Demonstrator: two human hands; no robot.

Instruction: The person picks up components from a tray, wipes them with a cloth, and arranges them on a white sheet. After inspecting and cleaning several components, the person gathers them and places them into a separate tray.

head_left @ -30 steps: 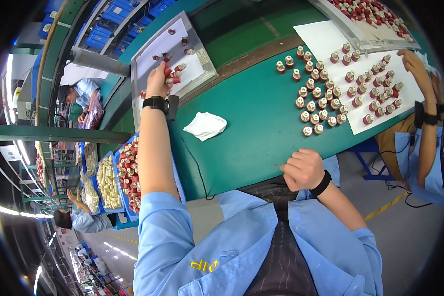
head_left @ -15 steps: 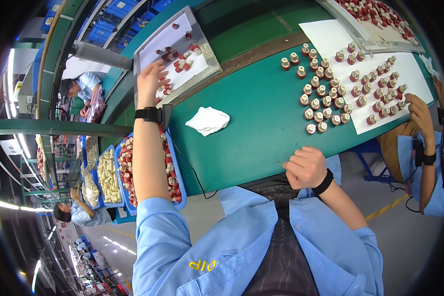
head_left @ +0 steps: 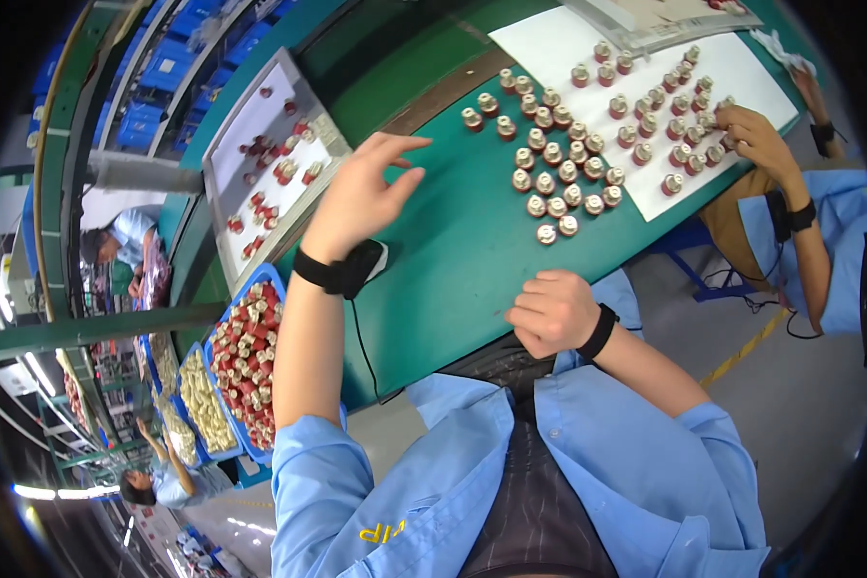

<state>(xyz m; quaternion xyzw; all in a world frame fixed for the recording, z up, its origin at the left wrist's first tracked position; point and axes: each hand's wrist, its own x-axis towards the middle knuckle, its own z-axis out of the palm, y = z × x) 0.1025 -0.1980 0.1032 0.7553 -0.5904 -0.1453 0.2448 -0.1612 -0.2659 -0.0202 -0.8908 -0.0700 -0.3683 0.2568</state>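
Observation:
My left hand (head_left: 364,197) hovers over the green table, beside the framed tray, its fingers stretched out and its thumb apart. Nothing shows between them. Just beyond its black wristband, a small edge of white cloth (head_left: 380,260) peeks out; the wrist covers the rest. Close to the table's near edge, my right hand (head_left: 552,313) is curled into a fist, and anything inside it is hidden. A group of red parts with silvery metal tops (head_left: 568,171) stands upright on the green surface ahead of it.
More such parts stand on a white sheet (head_left: 655,197), where a co-worker's hand (head_left: 756,140) reaches. At left, the metal-framed tray (head_left: 308,188) has loose red parts. A blue bin (head_left: 272,270) full of red parts lies beside my left forearm. A black cord (head_left: 364,352) hangs from my wristband.
My left hand has moved right, away from the framed tray and over the table, covering most of the cloth. The whole view has shifted; my right hand stays fisted.

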